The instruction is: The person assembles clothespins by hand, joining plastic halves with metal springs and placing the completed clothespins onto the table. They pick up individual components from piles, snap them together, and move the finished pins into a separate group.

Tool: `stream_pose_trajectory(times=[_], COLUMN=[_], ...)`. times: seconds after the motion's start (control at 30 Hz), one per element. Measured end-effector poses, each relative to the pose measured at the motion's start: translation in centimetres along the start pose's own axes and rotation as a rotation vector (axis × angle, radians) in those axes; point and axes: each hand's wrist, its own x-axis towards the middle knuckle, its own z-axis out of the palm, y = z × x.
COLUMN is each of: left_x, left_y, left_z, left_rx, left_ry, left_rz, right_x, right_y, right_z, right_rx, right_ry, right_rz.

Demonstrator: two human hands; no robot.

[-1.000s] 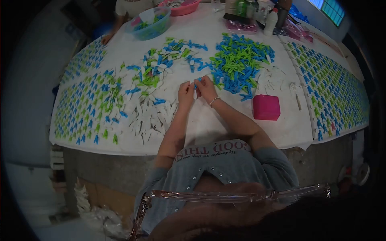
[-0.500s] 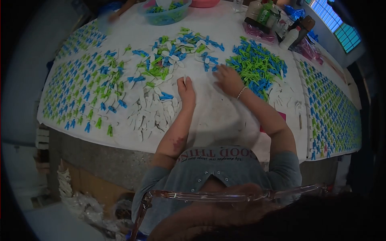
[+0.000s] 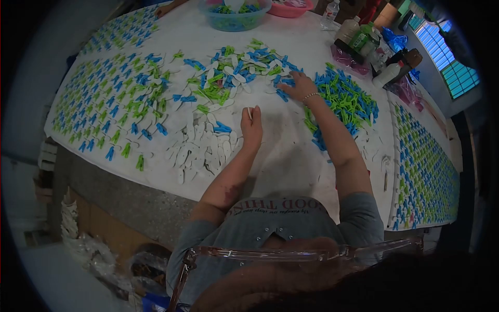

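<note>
Nearest, a heap of flat, elongated white pieces (image 3: 195,151) is lying loosely overlapped on the white-covered tabletop (image 3: 283,174). Just beyond, the left hand (image 3: 251,130) is pinching a slim white piece, apparently plastic (image 3: 250,112), between thumb and fingers, its end standing up from a narrow grip. It is probably feeling almost weightless, stiff along its length and slightly slippery, so a pinch near its middle should be suiting it best.

Farther out, the right hand (image 3: 301,89) is spreading its fingers loosely over blue plastic clips (image 3: 282,95); whether it is gripping one, I cannot tell. These clips are looking light, hard and springy; holding one across its paired arms would likely be giving firm control, while careless pulling could be dragging tangled neighbours along. Right of that hand, a dense mound of blue and green plastic clips (image 3: 345,96) is spreading. Farthest, a translucent blue plastic bowl (image 3: 236,23) is containing more clips.
</note>
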Motion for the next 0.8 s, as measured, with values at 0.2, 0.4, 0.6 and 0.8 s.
stream_pose_trajectory(times=[0.2, 0.4, 0.6, 0.8], left_x=[0.2, 0.4, 0.2, -0.2], left_y=[-0.2, -1.0, 1.5, 2.9], left_z=[0.2, 0.0, 0.2, -1.0], left_rx=[-0.072, -0.029, -0.171, -0.562], left_ry=[0.000, -0.026, -0.015, -0.348], left_rz=[0.032, 0.043, -0.066, -0.316], right_x=[2.8, 3.5, -4.1, -11.2], right_y=[-4.2, -1.0, -2.6, -5.2], right_z=[3.7, 6.7, 2.4, 3.6], right_rx=[-0.043, 0.330, 1.315, 1.708], right_ry=[0.138, 0.361, 0.068, -0.254], right_rz=[0.171, -0.055, 0.045, 0.134])
